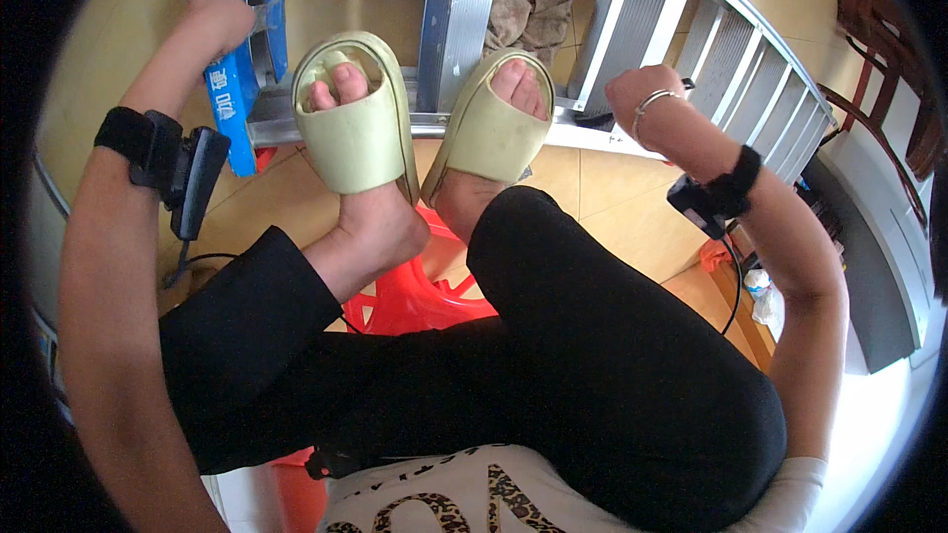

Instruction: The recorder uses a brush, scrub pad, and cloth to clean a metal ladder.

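An aluminium stepladder [459,22] stretches across the view in front of me, with a blue end piece [231,104] that bears writing. My left hand [218,15] is closed on that blue piece near its upper part; its fingertips are partly hidden. At the other side, my right hand [646,100], with a silver bangle, is closed in a fist at the ladder's near side rail [622,141]. Its fingers are turned away, so the exact hold is hidden. My feet, in pale green slide sandals [352,141], are raised at the near rail between my hands.
A red plastic stool [404,296] shows below my legs. Grey-brown rags [529,18] lie on the tiled floor beyond the ladder. Dark wooden furniture [881,52] stands at the upper right. Black devices [196,178] with cables are strapped to both forearms. Small items [759,285] lie at right.
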Tool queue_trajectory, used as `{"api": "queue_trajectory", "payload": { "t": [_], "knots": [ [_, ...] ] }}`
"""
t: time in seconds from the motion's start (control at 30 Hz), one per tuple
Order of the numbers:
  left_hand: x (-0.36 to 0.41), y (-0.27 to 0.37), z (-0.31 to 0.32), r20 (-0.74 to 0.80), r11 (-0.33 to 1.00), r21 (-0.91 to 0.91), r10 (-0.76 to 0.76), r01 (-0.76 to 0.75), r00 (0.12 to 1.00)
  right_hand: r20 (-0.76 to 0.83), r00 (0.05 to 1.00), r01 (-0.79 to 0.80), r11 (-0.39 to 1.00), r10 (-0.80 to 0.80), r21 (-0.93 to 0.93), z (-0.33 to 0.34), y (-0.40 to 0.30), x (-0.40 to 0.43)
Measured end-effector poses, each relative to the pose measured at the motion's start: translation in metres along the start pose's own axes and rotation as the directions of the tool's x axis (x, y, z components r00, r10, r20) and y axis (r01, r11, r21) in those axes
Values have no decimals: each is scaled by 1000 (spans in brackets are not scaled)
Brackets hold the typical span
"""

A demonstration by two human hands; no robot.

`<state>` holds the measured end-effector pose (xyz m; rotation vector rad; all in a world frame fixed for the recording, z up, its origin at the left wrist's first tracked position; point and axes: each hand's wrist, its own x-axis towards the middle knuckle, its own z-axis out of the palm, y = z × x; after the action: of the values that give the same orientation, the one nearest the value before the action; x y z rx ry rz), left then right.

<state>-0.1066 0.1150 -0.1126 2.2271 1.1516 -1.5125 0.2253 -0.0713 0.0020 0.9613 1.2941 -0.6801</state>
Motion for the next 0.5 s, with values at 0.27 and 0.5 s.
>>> {"api": "queue_trajectory", "payload": {
  "t": [0.27, 0.5],
  "knots": [
    [3, -16, 22, -47, 992, 89, -91, 95, 995, -183, 983, -33, 999, 30, -12, -24, 2, -3],
    [-7, -3, 0, 31, 985, -132, -112, 115, 993, -255, 930, -225, 958, 266, 180, 28, 28, 13]
  ]
}}
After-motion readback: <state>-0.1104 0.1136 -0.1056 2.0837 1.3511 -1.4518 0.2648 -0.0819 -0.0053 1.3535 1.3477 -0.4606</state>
